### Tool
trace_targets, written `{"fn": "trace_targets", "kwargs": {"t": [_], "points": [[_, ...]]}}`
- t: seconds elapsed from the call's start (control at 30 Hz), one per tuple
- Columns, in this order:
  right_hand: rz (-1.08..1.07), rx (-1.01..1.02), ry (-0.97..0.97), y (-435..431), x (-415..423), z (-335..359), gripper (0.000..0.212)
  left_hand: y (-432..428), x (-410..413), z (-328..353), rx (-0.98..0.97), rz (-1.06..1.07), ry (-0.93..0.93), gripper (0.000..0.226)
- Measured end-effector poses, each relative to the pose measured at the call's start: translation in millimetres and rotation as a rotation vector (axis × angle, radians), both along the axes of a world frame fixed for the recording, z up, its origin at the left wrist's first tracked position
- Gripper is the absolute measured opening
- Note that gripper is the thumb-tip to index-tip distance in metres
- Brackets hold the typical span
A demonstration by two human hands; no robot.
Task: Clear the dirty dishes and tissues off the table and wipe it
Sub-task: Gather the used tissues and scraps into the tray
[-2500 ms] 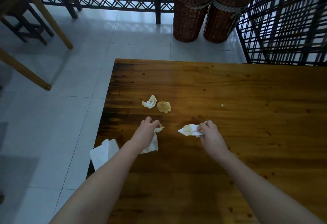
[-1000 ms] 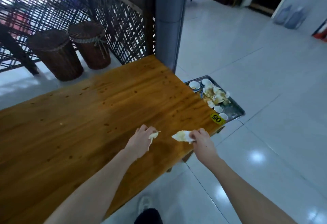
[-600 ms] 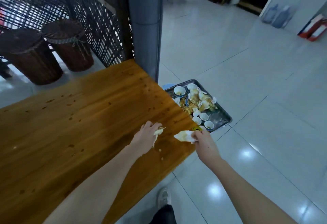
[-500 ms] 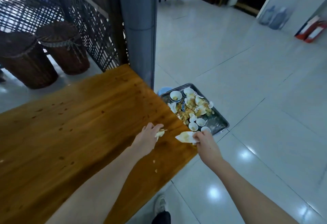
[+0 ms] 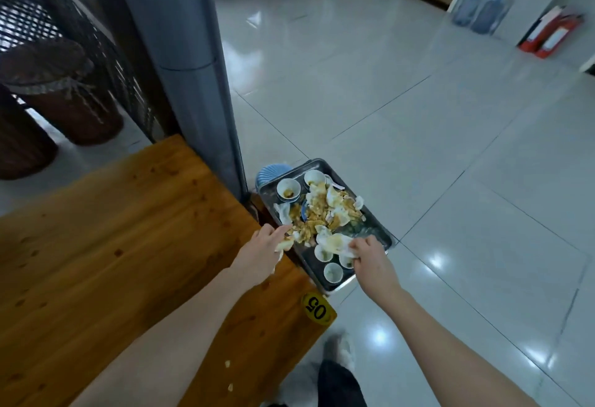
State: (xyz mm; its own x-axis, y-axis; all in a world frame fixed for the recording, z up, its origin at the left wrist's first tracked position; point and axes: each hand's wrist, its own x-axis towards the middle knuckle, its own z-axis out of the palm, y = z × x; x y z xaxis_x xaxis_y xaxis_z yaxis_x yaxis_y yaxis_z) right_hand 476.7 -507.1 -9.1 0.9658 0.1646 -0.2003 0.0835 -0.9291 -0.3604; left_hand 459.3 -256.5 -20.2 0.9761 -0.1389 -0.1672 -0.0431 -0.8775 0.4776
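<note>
So, two tissues are being held out at the tray end of the table. A flattish white tissue with a brown stain (image 5: pixel 335 242) is being pinched at its right edge by the right hand (image 5: pixel 370 258), with thumb and fingertips curled tight on it. Its long axis is lying roughly sideways. The free end is pointing left, toward the heap of soiled crumpled tissues (image 5: pixel 325 210) in the rectangular silver metal tray (image 5: pixel 376 228). It's being held just above the tray's near half, right by a few small white cups (image 5: pixel 333 272).

A smaller crumpled white tissue wad (image 5: pixel 285 244) is being gripped in the left hand (image 5: pixel 262 250), with only a stub poking out on the tray side. The fingers are closed on it, but it's too blurry to tell which ones. That hand is being held over the end edge of the brown wooden table (image 5: pixel 128 229).

Both forearms are being held out forward and angled slightly inward, backs of the hands up.

The tray is sitting lower than the tabletop, just past the table's end. Its long axis is running away from the person, roughly along that end edge. What it's resting on can't be made out. A yellow oval tag reading 05 (image 5: pixel 316 307) is stuck on the table's near corner, and a few pale crumbs (image 5: pixel 228 364) are lying by the left forearm.
</note>
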Motion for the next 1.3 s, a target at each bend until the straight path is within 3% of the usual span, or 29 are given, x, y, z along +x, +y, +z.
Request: {"fn": "trace_targets", "kwargs": {"t": [0.73, 0.93, 1.03, 1.3], "points": [[0.318, -0.028, 0.250, -44.0, 247.4, -111.3, 0.035, -111.2, 210.5, -80.9, -0.067, 0.250, 0.219, 0.042], [0.382, 0.013, 0.326, -52.8, 270.4, -130.9, 0.052, -119.0, 235.8, -92.0, -0.163, 0.260, 0.302, 0.065], [0.404, -0.007, 0.311, -58.8, 278.3, -131.3, 0.058, -117.3, 236.8, -95.6, -0.116, 0.257, 0.376, 0.079], [0.438, -0.105, 0.278, -58.1, 280.2, -114.0, 0.055, -98.3, 214.5, -87.2, -0.034, 0.347, 0.375, 0.082]]}}
